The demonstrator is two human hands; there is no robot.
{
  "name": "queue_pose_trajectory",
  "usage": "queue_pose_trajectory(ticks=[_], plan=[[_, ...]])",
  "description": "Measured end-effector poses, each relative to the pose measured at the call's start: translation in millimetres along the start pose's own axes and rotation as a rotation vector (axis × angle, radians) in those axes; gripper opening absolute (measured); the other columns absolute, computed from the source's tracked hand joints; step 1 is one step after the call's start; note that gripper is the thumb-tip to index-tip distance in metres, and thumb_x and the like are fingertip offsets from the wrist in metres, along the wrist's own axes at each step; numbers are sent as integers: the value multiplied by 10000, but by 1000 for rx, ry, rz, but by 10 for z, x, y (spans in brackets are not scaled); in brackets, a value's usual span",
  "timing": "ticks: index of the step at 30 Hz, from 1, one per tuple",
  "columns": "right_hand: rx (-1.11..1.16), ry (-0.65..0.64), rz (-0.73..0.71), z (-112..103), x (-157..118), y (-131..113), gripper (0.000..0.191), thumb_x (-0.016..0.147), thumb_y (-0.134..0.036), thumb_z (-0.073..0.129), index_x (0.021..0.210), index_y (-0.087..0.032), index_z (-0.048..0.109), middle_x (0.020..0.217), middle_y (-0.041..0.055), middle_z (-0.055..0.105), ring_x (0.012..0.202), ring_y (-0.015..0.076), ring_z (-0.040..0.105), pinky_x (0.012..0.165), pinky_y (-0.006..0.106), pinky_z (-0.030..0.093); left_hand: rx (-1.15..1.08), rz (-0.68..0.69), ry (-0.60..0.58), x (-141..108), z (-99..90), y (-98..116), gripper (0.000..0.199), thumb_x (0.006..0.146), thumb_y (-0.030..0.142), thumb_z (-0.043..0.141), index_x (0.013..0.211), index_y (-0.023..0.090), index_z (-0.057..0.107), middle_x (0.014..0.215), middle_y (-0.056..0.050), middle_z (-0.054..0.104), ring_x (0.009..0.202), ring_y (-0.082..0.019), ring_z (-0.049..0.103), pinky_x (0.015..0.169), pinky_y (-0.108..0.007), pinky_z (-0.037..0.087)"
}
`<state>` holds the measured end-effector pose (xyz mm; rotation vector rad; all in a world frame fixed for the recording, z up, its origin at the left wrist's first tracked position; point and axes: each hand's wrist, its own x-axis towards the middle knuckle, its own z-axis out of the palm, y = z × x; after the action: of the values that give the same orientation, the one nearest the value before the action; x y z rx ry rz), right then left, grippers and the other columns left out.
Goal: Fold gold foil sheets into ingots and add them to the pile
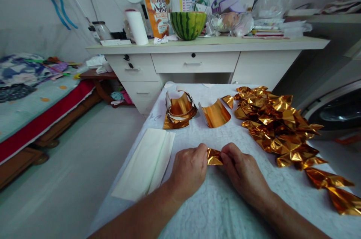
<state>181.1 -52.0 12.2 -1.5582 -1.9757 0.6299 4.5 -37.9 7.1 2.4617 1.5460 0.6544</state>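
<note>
A small folded piece of gold foil [214, 157] stretches between my two hands above the cloth-covered table. My left hand [188, 167] is closed on its left end, and my right hand [239, 169] pinches the right end. Beyond them, a curved gold foil sheet [216, 114] lies on the cloth. To its left sits a loose stack of curled gold foil sheets [180, 109]. A big heap of folded gold foil pieces [278, 118] spreads along the right side. Folded white paper [143, 163] rests left of my left hand.
The white-clothed table [208, 209] stands before a white desk [194, 60] holding a cut watermelon [188, 25], an orange pouch [156, 7] and a paper roll [137, 27]. A bed [36, 99] is at the left, a washing machine [335, 99] at the right.
</note>
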Motion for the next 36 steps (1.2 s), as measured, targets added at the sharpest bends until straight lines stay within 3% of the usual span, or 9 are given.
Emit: queue_pose_trajectory(ticks=[4,12,18,24,30,36], plan=[[15,53,9,-32,10,-4,199,965,-333,354,833,-236,467,588,-11,591,476,165,553,480,263,355,-17,28,16,-14,8,16,157,925,147,429,810,206,518,641,-1,656,567,-151,617,533,-248,344],[61,-19,-77,-13,-11,-39,176,973,-294,357,861,-233,478,621,-16,597,490,150,564,492,252,368,44,11,2,-1,12,-21,143,913,124,442,819,199,520,658,-11,668,586,-171,634,535,-255,362],[53,61,-40,-32,8,-2,176,975,-296,370,856,-228,480,583,-33,567,467,142,534,481,247,357,-16,46,23,-10,9,-4,134,911,135,453,812,201,514,645,7,654,585,-159,634,539,-252,356],[98,-47,-119,-30,-16,-7,160,979,-280,381,874,-224,489,616,-40,565,496,126,536,492,236,355,23,-4,60,3,5,-23,172,933,156,421,800,201,519,646,1,656,579,-168,632,529,-260,351],[175,-10,-41,-55,-33,10,93,961,-313,426,960,-227,461,604,-55,583,496,130,538,488,235,372,-17,-9,84,23,5,-46,145,912,132,444,828,200,540,683,-1,673,605,-169,643,555,-259,389],[171,33,37,-49,-16,30,85,920,-294,485,864,-232,469,595,-46,597,494,130,549,485,236,377,-148,-17,100,23,-14,-26,179,922,144,451,1038,203,573,844,-22,723,743,-187,688,665,-278,463]])
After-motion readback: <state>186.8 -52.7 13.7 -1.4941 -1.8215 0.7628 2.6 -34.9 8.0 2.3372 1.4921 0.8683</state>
